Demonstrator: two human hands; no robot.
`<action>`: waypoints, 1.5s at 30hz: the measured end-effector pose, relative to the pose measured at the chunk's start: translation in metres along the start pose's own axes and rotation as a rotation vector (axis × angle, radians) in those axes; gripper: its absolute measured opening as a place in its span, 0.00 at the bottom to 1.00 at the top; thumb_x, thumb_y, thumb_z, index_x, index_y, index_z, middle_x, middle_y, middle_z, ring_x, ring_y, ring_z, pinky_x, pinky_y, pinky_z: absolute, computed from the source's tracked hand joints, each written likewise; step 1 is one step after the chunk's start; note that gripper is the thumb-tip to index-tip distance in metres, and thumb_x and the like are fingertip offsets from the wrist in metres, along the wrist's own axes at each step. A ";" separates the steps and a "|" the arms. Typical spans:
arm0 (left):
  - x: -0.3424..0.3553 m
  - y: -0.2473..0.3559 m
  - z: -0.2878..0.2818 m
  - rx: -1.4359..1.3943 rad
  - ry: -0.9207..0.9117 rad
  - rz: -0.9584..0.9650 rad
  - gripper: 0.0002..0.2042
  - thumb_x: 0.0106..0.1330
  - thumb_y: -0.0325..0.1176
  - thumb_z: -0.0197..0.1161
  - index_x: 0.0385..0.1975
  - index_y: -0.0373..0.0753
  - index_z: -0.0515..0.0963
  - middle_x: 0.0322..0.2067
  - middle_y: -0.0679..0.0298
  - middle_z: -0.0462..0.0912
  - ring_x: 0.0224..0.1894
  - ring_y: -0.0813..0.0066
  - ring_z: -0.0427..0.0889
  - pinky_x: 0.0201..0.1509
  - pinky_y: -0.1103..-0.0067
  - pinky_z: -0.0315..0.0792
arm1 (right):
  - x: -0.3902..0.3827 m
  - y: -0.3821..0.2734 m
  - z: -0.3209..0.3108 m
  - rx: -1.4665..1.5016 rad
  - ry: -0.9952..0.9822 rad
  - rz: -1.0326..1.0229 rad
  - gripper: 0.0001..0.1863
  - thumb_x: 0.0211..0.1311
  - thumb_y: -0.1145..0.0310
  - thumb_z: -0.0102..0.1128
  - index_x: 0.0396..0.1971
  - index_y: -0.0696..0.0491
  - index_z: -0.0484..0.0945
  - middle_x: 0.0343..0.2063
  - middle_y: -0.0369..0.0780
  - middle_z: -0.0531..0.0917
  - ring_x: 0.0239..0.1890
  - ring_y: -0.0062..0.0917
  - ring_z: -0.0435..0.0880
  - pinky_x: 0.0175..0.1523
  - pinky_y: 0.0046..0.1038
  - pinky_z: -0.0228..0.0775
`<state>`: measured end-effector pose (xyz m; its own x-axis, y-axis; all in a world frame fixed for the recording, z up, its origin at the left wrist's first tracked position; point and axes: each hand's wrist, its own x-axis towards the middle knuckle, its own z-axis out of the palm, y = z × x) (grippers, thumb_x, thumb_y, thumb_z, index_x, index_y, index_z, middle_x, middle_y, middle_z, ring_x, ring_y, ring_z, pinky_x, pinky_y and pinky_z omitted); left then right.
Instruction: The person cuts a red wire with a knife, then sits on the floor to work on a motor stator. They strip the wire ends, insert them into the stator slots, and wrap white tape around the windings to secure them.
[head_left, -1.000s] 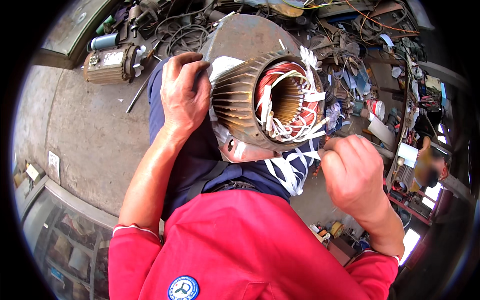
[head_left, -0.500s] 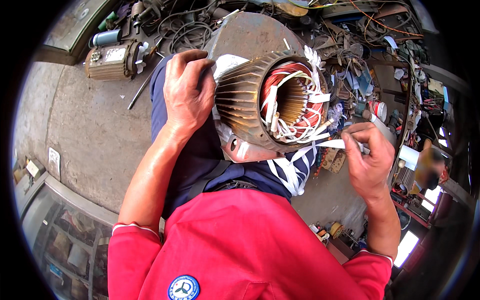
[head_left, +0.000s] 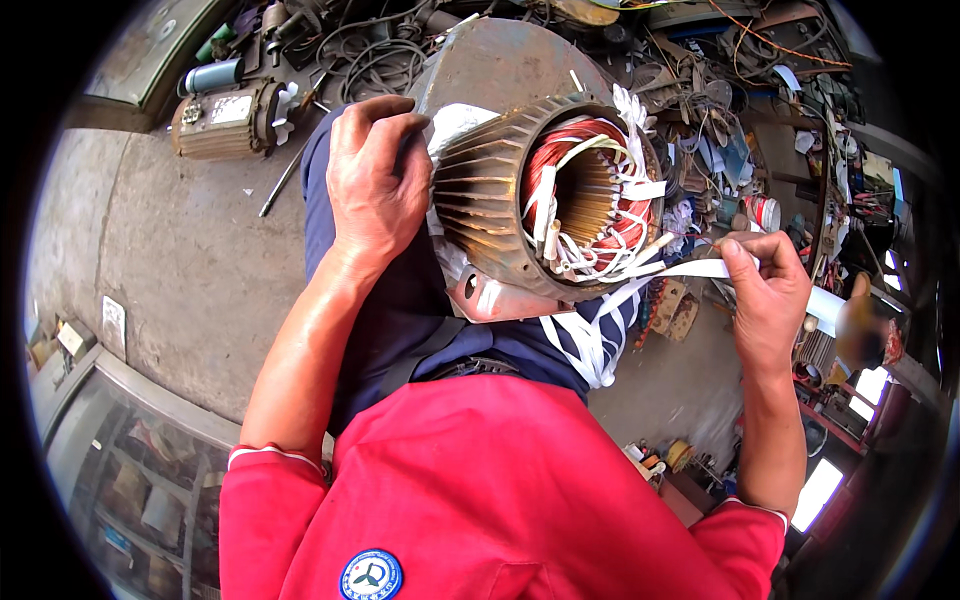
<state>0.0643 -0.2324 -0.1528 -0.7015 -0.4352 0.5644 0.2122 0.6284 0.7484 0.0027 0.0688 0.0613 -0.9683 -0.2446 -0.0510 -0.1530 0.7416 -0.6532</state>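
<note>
Between right fingers [head_left: 742, 262], white tape [head_left: 690, 268]

At frame centre, the motor stator [head_left: 520, 190] has a ribbed grey-brown housing with reddish copper windings [head_left: 570, 160] and white tape strips [head_left: 690, 268]. Lower frame: a red shirt [head_left: 480, 490] with a round blue badge [head_left: 370, 575]; navy trousers [head_left: 400, 300] above it.

Ribbed metal stator housing [head_left: 490, 200], glossy copper windings [head_left: 570, 150].
</note>
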 end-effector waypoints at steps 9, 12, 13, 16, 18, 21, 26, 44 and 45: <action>0.001 0.001 0.002 0.008 -0.013 -0.005 0.10 0.55 0.19 0.64 0.37 0.36 0.80 0.42 0.57 0.81 0.45 0.57 0.79 0.49 0.69 0.73 | 0.004 -0.032 0.021 -0.364 -0.109 -0.323 0.06 0.59 0.79 0.66 0.28 0.60 0.76 0.26 0.40 0.84 0.27 0.18 0.79 0.33 0.23 0.70; 0.001 0.000 0.000 0.006 -0.007 -0.006 0.10 0.55 0.19 0.64 0.37 0.36 0.80 0.42 0.57 0.81 0.45 0.57 0.79 0.49 0.69 0.73 | 0.010 -0.022 0.017 -0.216 -0.030 -0.148 0.06 0.61 0.78 0.66 0.28 0.58 0.76 0.27 0.36 0.84 0.29 0.14 0.77 0.35 0.21 0.69; 0.000 -0.001 -0.001 0.007 -0.004 -0.010 0.10 0.55 0.19 0.64 0.37 0.36 0.80 0.42 0.57 0.81 0.45 0.57 0.79 0.49 0.69 0.73 | 0.015 -0.012 0.009 -0.112 -0.029 -0.036 0.06 0.62 0.78 0.66 0.27 0.58 0.77 0.28 0.33 0.83 0.30 0.12 0.76 0.37 0.19 0.68; 0.001 0.002 0.000 0.009 -0.010 0.001 0.10 0.55 0.19 0.64 0.37 0.36 0.80 0.42 0.57 0.81 0.45 0.57 0.79 0.49 0.69 0.73 | 0.016 0.004 -0.001 0.062 -0.025 0.031 0.05 0.62 0.77 0.65 0.28 0.58 0.78 0.26 0.32 0.81 0.29 0.12 0.74 0.36 0.19 0.66; 0.001 0.002 0.002 0.015 -0.011 -0.005 0.10 0.55 0.19 0.64 0.37 0.36 0.80 0.43 0.56 0.81 0.45 0.57 0.79 0.50 0.69 0.73 | 0.017 0.004 0.008 -0.092 -0.097 -0.026 0.05 0.61 0.76 0.66 0.27 0.58 0.78 0.25 0.33 0.81 0.29 0.14 0.74 0.35 0.20 0.67; 0.002 0.001 0.002 0.024 -0.020 0.008 0.10 0.56 0.19 0.64 0.37 0.36 0.80 0.43 0.56 0.81 0.45 0.56 0.79 0.50 0.69 0.73 | 0.020 0.003 0.031 -0.291 -0.172 -0.002 0.08 0.59 0.72 0.66 0.27 0.60 0.77 0.22 0.37 0.79 0.27 0.16 0.73 0.34 0.24 0.67; 0.000 0.001 -0.003 -0.044 -0.029 -0.071 0.09 0.58 0.20 0.63 0.38 0.35 0.80 0.43 0.55 0.81 0.46 0.56 0.80 0.52 0.70 0.74 | 0.034 0.010 0.034 -0.323 -0.169 -0.024 0.10 0.58 0.69 0.65 0.28 0.60 0.76 0.19 0.43 0.77 0.22 0.25 0.73 0.32 0.29 0.67; 0.084 0.143 0.051 0.369 -1.192 0.626 0.09 0.61 0.32 0.58 0.32 0.35 0.81 0.32 0.52 0.85 0.37 0.55 0.86 0.44 0.66 0.78 | 0.034 0.013 0.027 -0.578 -0.294 -0.284 0.08 0.58 0.64 0.64 0.31 0.53 0.83 0.29 0.46 0.86 0.37 0.44 0.86 0.40 0.44 0.77; 0.082 0.141 0.056 0.329 -1.167 0.589 0.08 0.62 0.33 0.58 0.32 0.36 0.82 0.31 0.53 0.85 0.36 0.55 0.86 0.43 0.65 0.78 | 0.033 0.017 0.028 -0.559 -0.285 -0.274 0.08 0.58 0.64 0.64 0.31 0.53 0.83 0.29 0.46 0.86 0.38 0.44 0.86 0.40 0.44 0.77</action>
<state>-0.0014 -0.1429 -0.0209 -0.7630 0.6460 0.0239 0.6239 0.7263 0.2885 -0.0263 0.0565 0.0274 -0.8023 -0.5672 -0.1861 -0.5379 0.8221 -0.1868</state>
